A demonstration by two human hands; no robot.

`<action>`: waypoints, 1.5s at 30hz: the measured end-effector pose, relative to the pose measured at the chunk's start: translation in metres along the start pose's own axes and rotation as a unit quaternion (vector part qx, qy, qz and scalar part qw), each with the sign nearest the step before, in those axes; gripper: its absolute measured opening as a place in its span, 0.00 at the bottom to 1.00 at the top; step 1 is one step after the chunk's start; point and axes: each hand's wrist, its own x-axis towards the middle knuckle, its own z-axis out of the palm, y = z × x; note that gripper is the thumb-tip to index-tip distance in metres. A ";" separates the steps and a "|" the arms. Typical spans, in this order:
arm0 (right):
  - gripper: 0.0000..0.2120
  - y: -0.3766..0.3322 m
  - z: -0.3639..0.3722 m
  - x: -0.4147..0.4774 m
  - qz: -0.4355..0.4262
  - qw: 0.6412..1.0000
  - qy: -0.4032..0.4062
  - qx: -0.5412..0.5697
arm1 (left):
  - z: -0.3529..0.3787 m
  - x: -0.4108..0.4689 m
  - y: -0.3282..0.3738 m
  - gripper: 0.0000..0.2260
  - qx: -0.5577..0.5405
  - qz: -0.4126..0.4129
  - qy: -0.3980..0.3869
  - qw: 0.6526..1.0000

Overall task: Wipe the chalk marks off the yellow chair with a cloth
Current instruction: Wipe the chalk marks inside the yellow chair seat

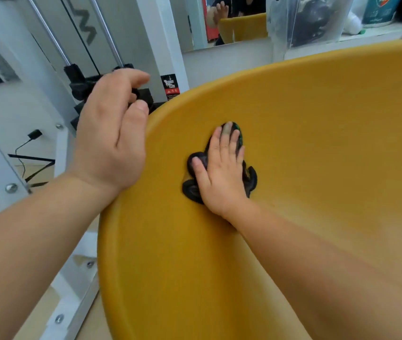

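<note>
So the cloth [192, 190] isn't really gripped at all. It's pinned flat under the right hand [222, 168], with fingers laid out straight and the palm pressed down, and dark folds are bunched out at the left, right and far side of the hand. Being soft and limp, it'll likely scrunch up or slip if pressure is let off, so it's best driven by flat pressure over its middle, not pinched at an edge. A bit of green can be seen at its far tip; could be chalk picked up, hard to tell. It's pressed against the inner curve of the chair [317, 114], which looks like a stiff, smooth shell, so drag should be low. No chalk marks can be made out on the yellow around it. The left hand [111, 133] is parked at the chair's left rim, heel against the edge, fingers loosely curled round nothing, probably enough for steadying.
</note>
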 end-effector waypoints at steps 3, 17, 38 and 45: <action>0.40 -0.045 -0.006 -0.060 -0.103 0.983 -0.121 0.092 | 0.000 0.002 -0.005 0.18 -0.014 -0.015 0.017 1.000; 0.39 -0.100 -0.033 -0.208 -0.250 0.940 -0.226 0.057 | -0.038 -0.077 -0.001 0.21 -0.353 -0.397 -0.003 0.847; 0.22 -0.136 -0.050 0.056 -0.087 0.990 -0.035 -0.107 | -0.024 -0.042 -0.044 0.20 -0.381 -0.392 0.051 0.836; 0.22 -0.058 -0.090 0.118 0.029 0.983 0.033 -0.179 | -0.007 -0.003 -0.023 0.15 -0.150 -0.269 -0.086 0.947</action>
